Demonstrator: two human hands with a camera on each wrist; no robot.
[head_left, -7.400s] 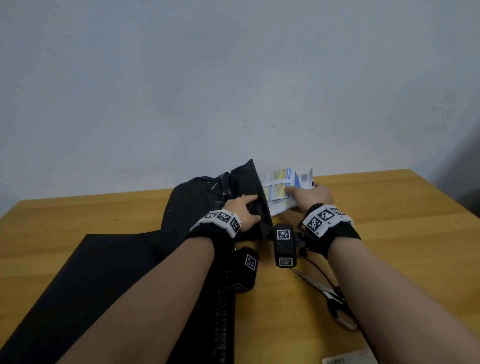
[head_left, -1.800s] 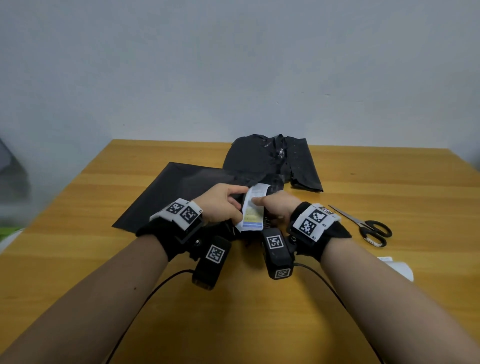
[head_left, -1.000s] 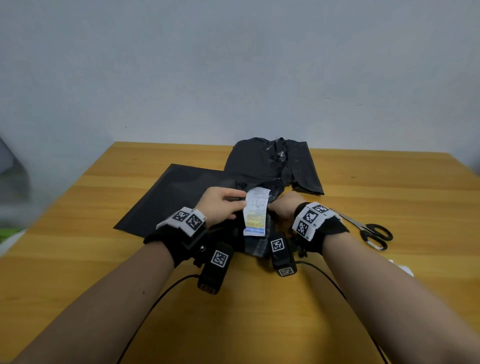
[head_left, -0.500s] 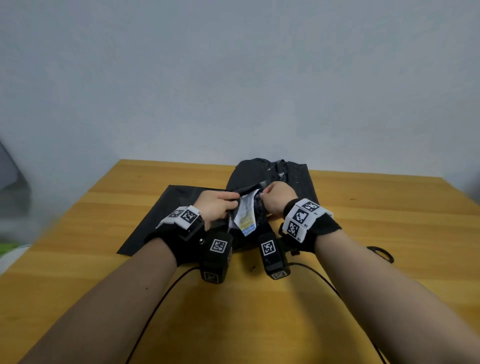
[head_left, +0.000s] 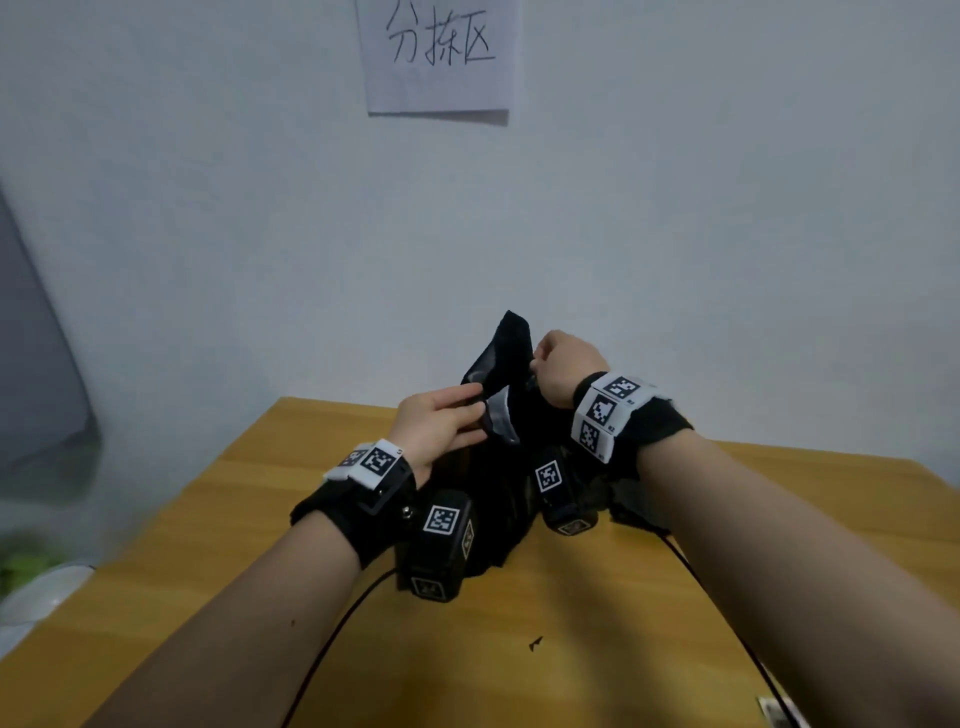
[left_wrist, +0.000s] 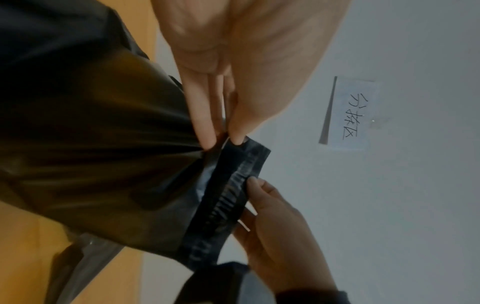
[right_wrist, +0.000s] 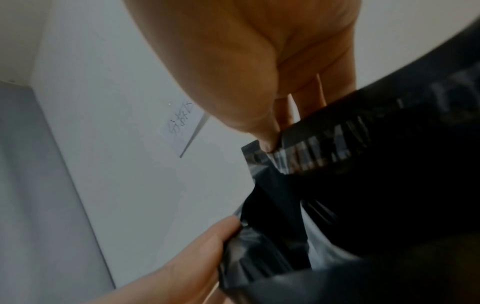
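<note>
Head view: a person's left hand (head_left: 441, 426) pinches one lip of a black plastic bag (head_left: 501, 348) between thumb and fingers. The right hand (head_left: 563, 366), fingers curled, grips the flap at the opposite lip, slightly higher. The bag hangs upright between both hands above the far part of a wooden table (head_left: 571, 649). Behind it, a handwritten paper sign (head_left: 439, 52) is stuck to the pale wall (head_left: 208, 208). A black cable (head_left: 332, 639) trails across the tabletop.

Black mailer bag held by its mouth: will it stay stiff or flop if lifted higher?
Probably floppy: the black mailer bag creases and sags below where the left hand and right hand pinch its flap. Likely slippery too, given its glossy film. It seems light: fingertip pinches alone hold its top up.
</note>
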